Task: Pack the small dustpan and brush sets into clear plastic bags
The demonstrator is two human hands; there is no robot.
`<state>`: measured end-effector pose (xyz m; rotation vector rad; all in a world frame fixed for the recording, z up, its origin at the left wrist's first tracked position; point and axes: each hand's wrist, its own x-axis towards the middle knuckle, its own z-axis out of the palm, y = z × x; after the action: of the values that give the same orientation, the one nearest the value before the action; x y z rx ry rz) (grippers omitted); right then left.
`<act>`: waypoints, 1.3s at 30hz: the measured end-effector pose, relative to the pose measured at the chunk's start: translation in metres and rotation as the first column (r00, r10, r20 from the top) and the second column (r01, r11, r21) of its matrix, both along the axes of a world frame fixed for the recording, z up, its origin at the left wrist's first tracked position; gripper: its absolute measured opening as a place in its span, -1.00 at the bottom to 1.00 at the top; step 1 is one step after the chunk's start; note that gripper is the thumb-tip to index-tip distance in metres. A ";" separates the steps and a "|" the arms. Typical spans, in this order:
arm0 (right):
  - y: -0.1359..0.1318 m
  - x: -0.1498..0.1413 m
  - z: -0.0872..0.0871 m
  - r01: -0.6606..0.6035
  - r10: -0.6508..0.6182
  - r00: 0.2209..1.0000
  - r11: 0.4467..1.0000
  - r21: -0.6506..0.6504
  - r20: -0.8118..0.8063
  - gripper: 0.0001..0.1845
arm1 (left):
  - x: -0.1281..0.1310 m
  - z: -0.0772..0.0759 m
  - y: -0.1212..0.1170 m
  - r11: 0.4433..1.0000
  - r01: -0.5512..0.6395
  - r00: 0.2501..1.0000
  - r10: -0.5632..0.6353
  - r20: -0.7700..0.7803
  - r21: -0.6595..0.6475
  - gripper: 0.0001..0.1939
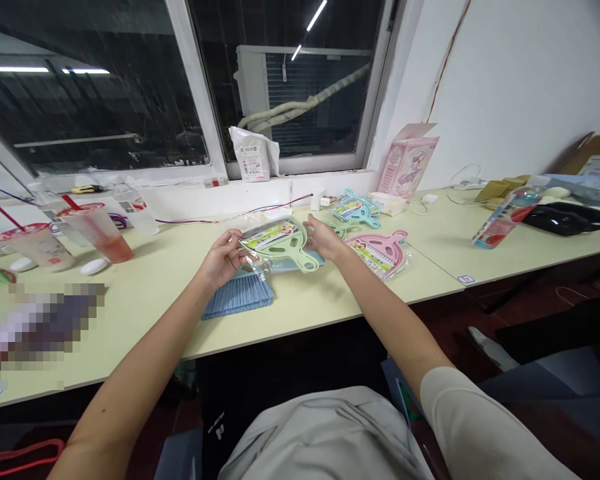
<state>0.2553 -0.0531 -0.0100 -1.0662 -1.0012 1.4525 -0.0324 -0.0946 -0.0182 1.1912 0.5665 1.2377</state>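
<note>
Nearest, left hand (221,260): fingers (241,241) curled onto the edge of a pale green plastic dustpan (285,250) in a clear film wrapper with a printed label card, apparently gripping it there. Right hand (326,239): fingers spread and released, at the dustpan's right edge, contact uncertain. Dustpan judged light and stiff, wrapper likely slippery; safest hold at the rigid rim or handle, not by film alone. Just below the left hand, a blue bristled hand broom (239,297) in clear wrap, lying on the pale yellow counter (145,313). Just right of the green dustpan, a pink plastic dustpan (377,255) in film; farther back, a teal plastic dustpan (356,208). Far left, translucent plastic cups (100,233) with red straws. At the back, a pink printed carton (407,163) beside the window.
</note>
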 end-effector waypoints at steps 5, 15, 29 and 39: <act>-0.005 0.023 0.042 -0.012 -0.243 0.758 0.922 0.386 0.605 -0.65 | 0.005 -0.001 0.000 0.995 -0.084 0.995 0.081 0.064 0.047 -0.61; -0.009 -0.003 0.058 -0.468 -0.332 0.086 0.819 0.332 0.940 -0.44 | 0.015 -0.004 -0.003 0.994 -0.087 0.996 0.087 -0.001 0.071 -0.56; 0.103 0.160 0.005 -0.301 -0.323 -0.113 0.913 0.277 0.940 -0.44 | -0.010 -0.022 0.014 0.643 -0.263 0.547 0.714 -0.438 0.720 -0.83; 0.111 0.158 -0.020 -0.292 -0.247 -0.038 0.929 0.225 0.968 -0.43 | -0.012 -0.020 0.013 0.625 -0.208 0.454 0.743 -0.492 0.753 -0.82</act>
<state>0.4131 0.0580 -0.0299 -1.8400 -2.2527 0.0440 -0.0445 -0.0812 -0.0379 2.2991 1.3510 1.4125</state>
